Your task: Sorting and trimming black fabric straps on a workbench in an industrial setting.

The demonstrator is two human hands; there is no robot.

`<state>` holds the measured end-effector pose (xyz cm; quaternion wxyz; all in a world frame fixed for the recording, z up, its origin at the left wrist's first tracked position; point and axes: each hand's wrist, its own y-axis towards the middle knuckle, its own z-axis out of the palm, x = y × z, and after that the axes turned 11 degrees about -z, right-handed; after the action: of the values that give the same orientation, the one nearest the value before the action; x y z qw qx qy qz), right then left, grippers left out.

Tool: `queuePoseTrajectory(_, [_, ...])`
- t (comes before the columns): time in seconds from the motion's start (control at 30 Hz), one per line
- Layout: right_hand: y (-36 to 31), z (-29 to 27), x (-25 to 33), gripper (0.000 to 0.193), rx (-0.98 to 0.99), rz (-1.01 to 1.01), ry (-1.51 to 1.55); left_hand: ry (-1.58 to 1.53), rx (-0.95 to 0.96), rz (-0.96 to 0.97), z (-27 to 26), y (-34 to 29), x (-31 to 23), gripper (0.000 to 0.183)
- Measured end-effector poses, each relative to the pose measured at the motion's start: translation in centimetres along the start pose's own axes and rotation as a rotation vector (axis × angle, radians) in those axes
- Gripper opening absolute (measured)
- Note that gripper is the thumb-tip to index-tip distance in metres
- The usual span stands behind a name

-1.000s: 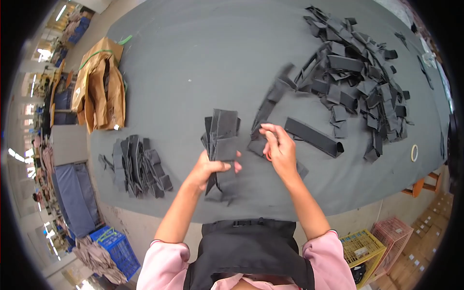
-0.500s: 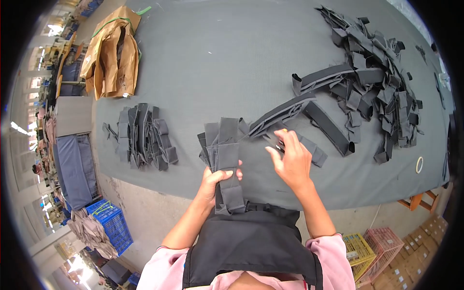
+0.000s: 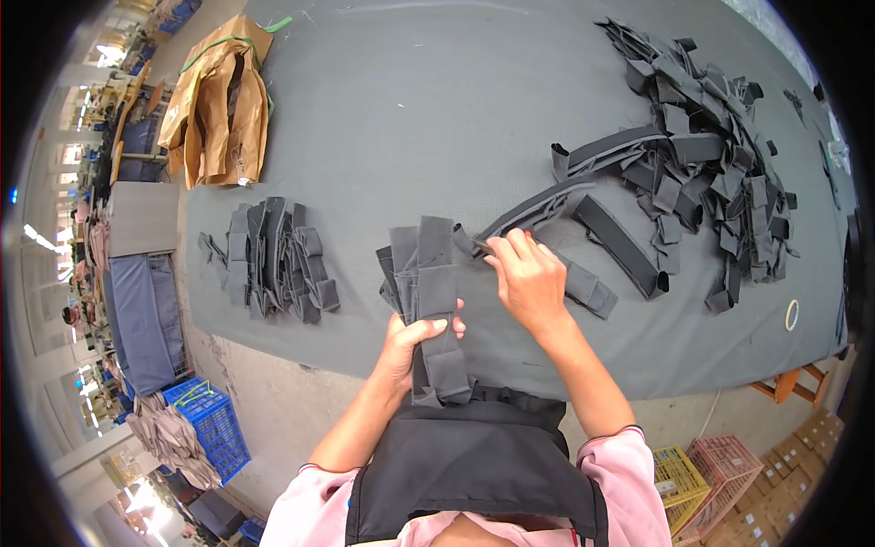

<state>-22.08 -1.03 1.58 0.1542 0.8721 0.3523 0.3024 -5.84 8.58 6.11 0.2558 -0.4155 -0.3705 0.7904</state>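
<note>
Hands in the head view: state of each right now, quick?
Left hand: closed, holding a bundle of gray strips.
Right hand: curled by a loose gray strip; grip cannot be told.

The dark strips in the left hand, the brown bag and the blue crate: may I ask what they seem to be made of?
The dark strips look like matte fabric, judging by soft folds. The brown bag seems dull paper, with stiff creases. The blue crate is probably plastic, given lattice sides and even colour; sheen unclear.
</note>
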Motion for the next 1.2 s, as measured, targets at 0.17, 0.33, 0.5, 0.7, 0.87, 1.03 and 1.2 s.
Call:
queuePoseTrajectory(0.17, [-2.0, -0.4, 0.1, 0.019, -0.049, 0.122, -0.017, -0.020, -0.017, 0.057, -0.7, -0.1, -0.3, 0.038])
queuePoseTrajectory(0.33, [-3.5, -1.9, 0.7, 0.023, -0.068, 0.240, 0.075, 0.030, -0.096, 0.199, -1.5, -0.8, -1.4, 0.039])
queuePoseTrajectory(0.5, [-1.8, -1.1, -0.6, 0.021, -0.165, 0.432, 0.270, 0.224, -0.164, 0.312, 0.1, 1.0, -4.1, 0.038])
queuePoseTrajectory(0.7, [-4.0, 1.2, -4.4, 0.018, -0.290, 0.984, 0.923, 1.309, -0.257, 0.551, 7.5, 11.0, -11.8, 0.071])
queuePoseTrajectory(0.87, [-2.8, 4.0, -4.7, 0.043, -0.418, 1.073, 1.046, 1.035, 0.355, 0.173, 9.9, 19.6, -9.7, 0.060])
queuePoseTrajectory(1.03, [-2.4, 2.4, -0.7, 0.025, -0.427, 0.966, 1.103, 0.887, 0.288, 0.093, 8.4, 15.6, -7.6, 0.084])
queuePoseTrajectory(1.2, [-3.8, 0.7, 4.1, 0.022, -0.323, 0.780, 1.217, 0.909, 0.145, 0.340, 6.3, 9.1, -6.6, 0.075])
